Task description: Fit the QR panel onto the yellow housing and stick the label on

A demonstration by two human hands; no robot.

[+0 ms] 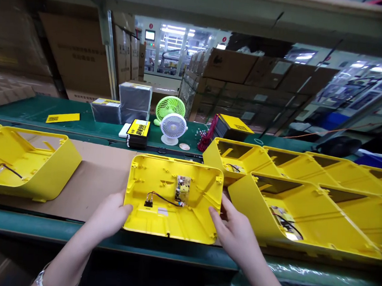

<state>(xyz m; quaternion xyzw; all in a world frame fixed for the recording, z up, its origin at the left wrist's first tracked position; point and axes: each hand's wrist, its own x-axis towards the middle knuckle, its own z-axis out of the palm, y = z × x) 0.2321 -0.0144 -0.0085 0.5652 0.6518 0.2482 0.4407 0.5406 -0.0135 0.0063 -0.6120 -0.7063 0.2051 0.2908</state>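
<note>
A yellow plastic shell (173, 199) was observed lying open side up at the near edge of the counter (95, 184), on the brown sheet that covers its middle strip. The left hand (107, 218) was seen pressed against the shell's left near corner, thumb over the rim. The right hand (233, 230) was placed at the shell's right side, fingers (224, 205) touching the wall. The grip of each hand was judged to be closed lightly on the shell, not clenched; how far the fingers wrapped beneath could not be told.

Inside the shell a small circuit board (182, 190) was noted near the middle, with a black wire (163, 198) running from it to a small black switch (148, 202) toward the left. These parts appeared already fitted. No cover or second half was seen on this shell, so closing was judged as still outstanding.

To the right, a row of further yellow shells (304, 213) was recorded, packed against one another toward the right edge; the nearest carried a board and wire as well. One more yellow shell (20, 165) was noted well apart at the left edge, with a loose wire inside.

Along the far edge of the counter, on green matting, two small fans (172, 126), a black and yellow box (139, 132) and a bundle of red wires (208, 135) were logged.
</note>
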